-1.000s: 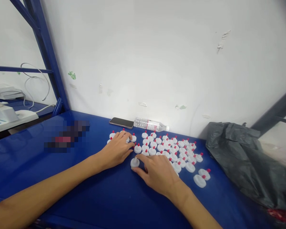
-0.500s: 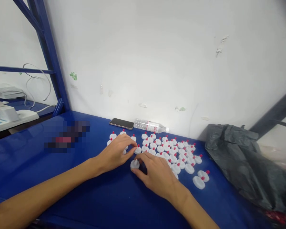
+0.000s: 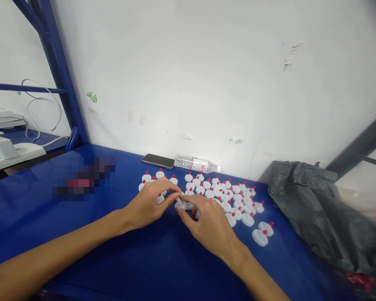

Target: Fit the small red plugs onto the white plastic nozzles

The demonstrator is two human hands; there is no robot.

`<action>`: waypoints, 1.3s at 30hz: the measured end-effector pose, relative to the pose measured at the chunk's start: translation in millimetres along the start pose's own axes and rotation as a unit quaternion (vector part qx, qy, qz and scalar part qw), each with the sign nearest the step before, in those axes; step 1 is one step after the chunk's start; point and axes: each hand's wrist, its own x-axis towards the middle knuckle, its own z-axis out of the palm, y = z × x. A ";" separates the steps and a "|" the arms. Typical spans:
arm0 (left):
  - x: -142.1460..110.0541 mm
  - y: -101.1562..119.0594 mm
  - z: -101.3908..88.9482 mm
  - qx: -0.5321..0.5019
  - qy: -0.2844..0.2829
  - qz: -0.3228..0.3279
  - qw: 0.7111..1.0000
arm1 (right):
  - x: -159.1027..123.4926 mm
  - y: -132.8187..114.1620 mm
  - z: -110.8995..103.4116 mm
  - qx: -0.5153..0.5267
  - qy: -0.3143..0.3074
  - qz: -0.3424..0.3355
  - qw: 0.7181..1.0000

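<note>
Fingers of my right hand [image 3: 203, 217] are closed around a small, flat, round white bottle [image 3: 180, 205] with a narrow nozzle pointing up. Thumb and index finger of my left hand [image 3: 152, 200] are pinched together at the top of that nozzle. A bit of red shows at these fingertips, apparently a small red cap [image 3: 181, 193], mostly hidden by them. Around and behind both hands stand several like white bottles with red caps [image 3: 247, 219], some partly covered by my hands. The held bottle is close to the blue table top [image 3: 163, 259].
Against the wall lie a dark phone [image 3: 158, 160] and a clear water bottle [image 3: 196, 163] on its side. A black plastic bag [image 3: 303, 200] covers the right side. Far left, a white power strip [image 3: 21, 154] with cables sits beside a blue metal frame [image 3: 61, 71].
My right hand has raised the white bottle up and away from me to my left fingertips. Its bare nozzle now meets the left pinch. The view has shifted slightly.
</note>
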 end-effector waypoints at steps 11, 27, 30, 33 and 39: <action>0.0 0.4 0.6 -0.037 0.019 -0.089 0.995 | 3.1 -1.6 -4.2 -0.006 0.041 0.005 0.999; -5.1 -2.8 -1.6 0.090 -0.063 0.007 0.994 | -0.2 -7.4 -0.9 0.095 0.134 -0.071 0.984; -7.6 2.5 -1.5 0.102 -0.064 -0.014 0.993 | -2.3 -9.9 3.1 0.086 0.143 -0.093 0.982; -9.3 3.6 -1.1 0.116 -0.061 -0.010 0.991 | -3.5 -9.7 6.3 0.070 0.141 -0.106 0.982; -13.8 -5.4 4.1 0.121 -0.063 0.002 0.991 | -7.6 -0.6 11.9 0.035 0.110 -0.107 0.988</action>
